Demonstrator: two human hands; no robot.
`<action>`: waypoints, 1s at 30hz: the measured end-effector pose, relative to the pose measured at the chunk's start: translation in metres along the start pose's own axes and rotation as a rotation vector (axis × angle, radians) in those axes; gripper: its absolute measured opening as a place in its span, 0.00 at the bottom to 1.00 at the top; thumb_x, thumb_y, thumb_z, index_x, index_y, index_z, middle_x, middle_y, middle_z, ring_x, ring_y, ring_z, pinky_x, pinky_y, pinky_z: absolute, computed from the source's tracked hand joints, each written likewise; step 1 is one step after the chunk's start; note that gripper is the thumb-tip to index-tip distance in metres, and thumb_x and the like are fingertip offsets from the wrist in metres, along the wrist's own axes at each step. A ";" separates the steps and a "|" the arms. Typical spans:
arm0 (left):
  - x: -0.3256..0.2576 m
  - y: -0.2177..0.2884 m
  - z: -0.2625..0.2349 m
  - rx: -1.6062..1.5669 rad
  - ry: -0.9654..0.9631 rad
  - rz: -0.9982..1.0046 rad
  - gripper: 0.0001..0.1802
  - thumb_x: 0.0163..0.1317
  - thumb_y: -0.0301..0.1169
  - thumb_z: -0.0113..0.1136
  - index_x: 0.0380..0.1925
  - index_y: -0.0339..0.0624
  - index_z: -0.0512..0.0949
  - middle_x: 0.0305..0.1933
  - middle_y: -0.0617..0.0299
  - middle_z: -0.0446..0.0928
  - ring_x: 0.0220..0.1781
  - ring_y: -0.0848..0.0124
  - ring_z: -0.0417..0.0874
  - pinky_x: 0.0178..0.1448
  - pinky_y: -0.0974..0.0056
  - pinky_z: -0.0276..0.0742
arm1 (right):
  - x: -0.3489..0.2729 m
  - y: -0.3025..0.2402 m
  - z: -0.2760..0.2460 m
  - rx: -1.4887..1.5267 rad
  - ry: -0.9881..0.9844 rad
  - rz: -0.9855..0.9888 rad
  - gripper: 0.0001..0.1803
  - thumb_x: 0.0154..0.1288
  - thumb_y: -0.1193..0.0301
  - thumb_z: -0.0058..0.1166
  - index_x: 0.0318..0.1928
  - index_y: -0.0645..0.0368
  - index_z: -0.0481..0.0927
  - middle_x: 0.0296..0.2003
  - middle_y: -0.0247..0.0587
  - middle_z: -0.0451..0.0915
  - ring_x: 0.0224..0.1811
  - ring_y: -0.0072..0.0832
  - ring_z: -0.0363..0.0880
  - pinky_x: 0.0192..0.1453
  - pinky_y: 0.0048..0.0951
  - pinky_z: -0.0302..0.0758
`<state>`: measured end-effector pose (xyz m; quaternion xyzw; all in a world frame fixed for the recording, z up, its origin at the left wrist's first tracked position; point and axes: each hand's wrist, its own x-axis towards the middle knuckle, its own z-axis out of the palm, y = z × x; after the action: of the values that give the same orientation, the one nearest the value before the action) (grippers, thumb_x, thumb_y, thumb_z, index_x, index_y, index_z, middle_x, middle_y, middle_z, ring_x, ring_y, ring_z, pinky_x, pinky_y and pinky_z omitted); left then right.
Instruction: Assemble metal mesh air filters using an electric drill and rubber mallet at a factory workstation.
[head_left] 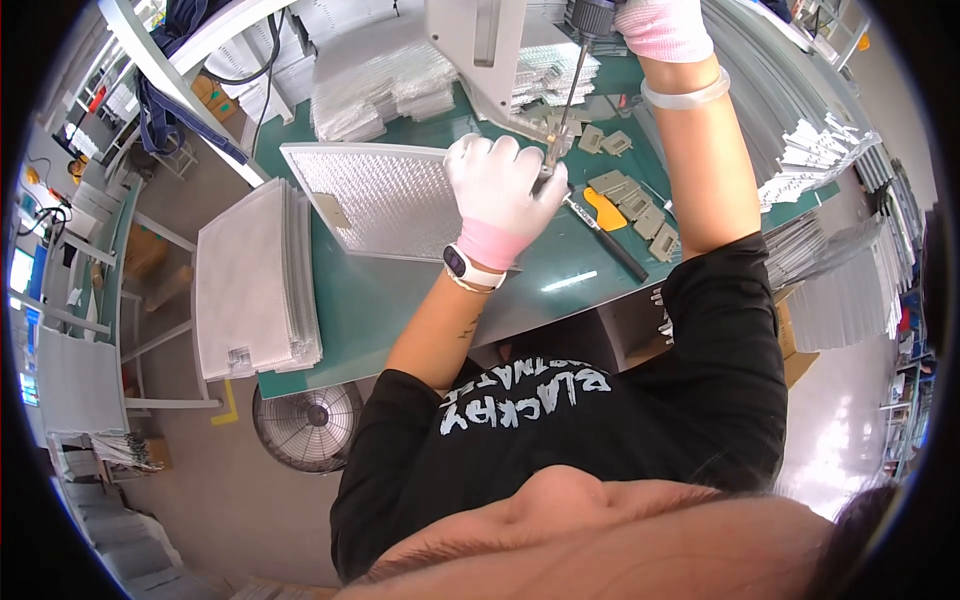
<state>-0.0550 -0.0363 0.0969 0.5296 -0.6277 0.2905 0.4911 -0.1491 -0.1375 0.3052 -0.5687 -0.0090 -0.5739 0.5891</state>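
My left hand (pixel 503 192), in a white glove with a pink cuff, is closed around the right edge of a silvery mesh panel (pixel 390 200) in a thin frame. This panel is tilted above the green table. At the top edge my gloved right hand (pixel 664 30) grips an electric screwdriver (pixel 592 18), its fingers partly cut off by the picture. The long bit (pixel 575 85) slants down to a small metal fitting (pixel 556 148) by my left fingertips. Several beige plastic pieces (pixel 633 208), a yellow piece (pixel 604 209) and a black-handled tool (pixel 622 254) lie right of my left hand.
A white machine arm (pixel 482 60) stands behind my left hand. Stacked pale panels (pixel 245 285) rest at the table's left end, with clear-wrapped pieces (pixel 380 85) at the back. Long metal strips (pixel 790 110) are piled at right. A floor fan (pixel 310 425) sits below the table edge.
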 end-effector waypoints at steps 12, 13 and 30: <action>-0.001 -0.001 -0.001 -0.045 0.013 0.019 0.10 0.47 0.42 0.67 0.27 0.52 0.81 0.28 0.65 0.75 0.34 0.59 0.74 0.45 0.49 0.63 | -0.006 0.014 0.017 0.110 -0.079 0.146 0.09 0.69 0.65 0.54 0.35 0.56 0.75 0.25 0.32 0.76 0.24 0.20 0.74 0.27 0.19 0.70; 0.000 0.000 -0.003 -0.046 0.012 0.020 0.10 0.47 0.42 0.67 0.27 0.52 0.81 0.28 0.65 0.75 0.34 0.59 0.74 0.45 0.49 0.63 | -0.007 0.017 0.015 0.110 -0.077 0.145 0.09 0.69 0.65 0.54 0.35 0.56 0.75 0.25 0.32 0.76 0.24 0.20 0.74 0.27 0.19 0.70; -0.009 -0.002 -0.004 -0.165 -0.054 0.002 0.08 0.48 0.38 0.68 0.28 0.49 0.83 0.23 0.65 0.72 0.27 0.65 0.75 0.29 0.58 0.67 | -0.045 0.035 0.033 0.429 -0.473 0.320 0.27 0.66 0.60 0.50 0.58 0.67 0.68 0.21 0.31 0.66 0.18 0.17 0.59 0.22 0.18 0.56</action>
<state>-0.0517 -0.0295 0.0895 0.4945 -0.6629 0.2238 0.5156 -0.1198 -0.0956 0.2639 -0.5436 -0.1763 -0.3118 0.7591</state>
